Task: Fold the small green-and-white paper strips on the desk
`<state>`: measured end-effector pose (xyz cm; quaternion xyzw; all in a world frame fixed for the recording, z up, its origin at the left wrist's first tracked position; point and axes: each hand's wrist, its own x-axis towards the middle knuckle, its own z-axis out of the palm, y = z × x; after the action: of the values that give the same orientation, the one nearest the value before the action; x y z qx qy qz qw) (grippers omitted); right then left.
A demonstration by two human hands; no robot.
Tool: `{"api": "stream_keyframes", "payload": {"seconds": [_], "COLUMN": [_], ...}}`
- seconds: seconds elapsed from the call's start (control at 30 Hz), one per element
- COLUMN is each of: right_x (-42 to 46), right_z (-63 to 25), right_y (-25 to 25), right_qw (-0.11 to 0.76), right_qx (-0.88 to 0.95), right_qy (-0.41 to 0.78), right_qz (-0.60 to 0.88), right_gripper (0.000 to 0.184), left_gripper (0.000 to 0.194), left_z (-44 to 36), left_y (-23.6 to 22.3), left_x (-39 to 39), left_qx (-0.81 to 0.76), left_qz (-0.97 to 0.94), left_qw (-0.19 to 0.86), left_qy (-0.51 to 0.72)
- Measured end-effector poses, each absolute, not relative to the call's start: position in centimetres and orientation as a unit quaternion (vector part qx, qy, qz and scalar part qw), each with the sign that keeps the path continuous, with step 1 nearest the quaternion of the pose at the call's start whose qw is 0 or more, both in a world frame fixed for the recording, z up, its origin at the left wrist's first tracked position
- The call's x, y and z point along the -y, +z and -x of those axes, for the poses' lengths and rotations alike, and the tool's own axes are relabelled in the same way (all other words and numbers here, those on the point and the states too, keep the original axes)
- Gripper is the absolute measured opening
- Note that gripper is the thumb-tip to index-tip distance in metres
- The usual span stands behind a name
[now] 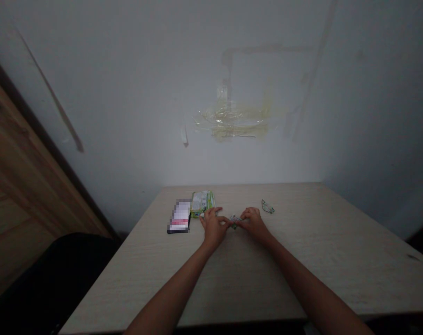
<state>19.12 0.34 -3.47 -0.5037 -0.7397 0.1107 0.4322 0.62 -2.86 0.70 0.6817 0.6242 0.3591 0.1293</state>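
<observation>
Between my two hands is a small crumpled piece of green and white wrapper (235, 220), low over the table (253, 279). My left hand (214, 223) pinches its left side with thumb and forefinger, the other fingers spread. On its right side, my right hand (255, 224) pinches it with the fingers curled in. Just behind my left hand lies a green and white printed packet (201, 202), partly covered by the fingers. Another scrap, a thin green and white strip (267, 206), rests beyond my right hand.
A phone (179, 217) with a blurred, lit screen lies left of the packet. The table's back edge meets a grey wall (134, 93) with old yellowed tape (239, 123) on it. At left are a wooden panel (30, 177) and a dark object (57, 274).
</observation>
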Motion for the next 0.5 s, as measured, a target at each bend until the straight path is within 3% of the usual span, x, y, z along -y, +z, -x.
{"api": "stream_keyframes", "payload": {"seconds": [0.5], "right_x": [-0.79], "right_z": [-19.70], "right_y": [-3.97], "right_qw": [0.409], "right_qx": [0.722], "right_qy": [0.120], "right_qz": [0.544], "right_gripper": [0.024], "left_gripper": [0.004], "left_z": [-0.52], "left_y": [0.43], "left_x": [2.71], "left_qx": [-0.641], "left_qz": [-0.670], "left_qw": [0.138], "left_qy": [0.350]}}
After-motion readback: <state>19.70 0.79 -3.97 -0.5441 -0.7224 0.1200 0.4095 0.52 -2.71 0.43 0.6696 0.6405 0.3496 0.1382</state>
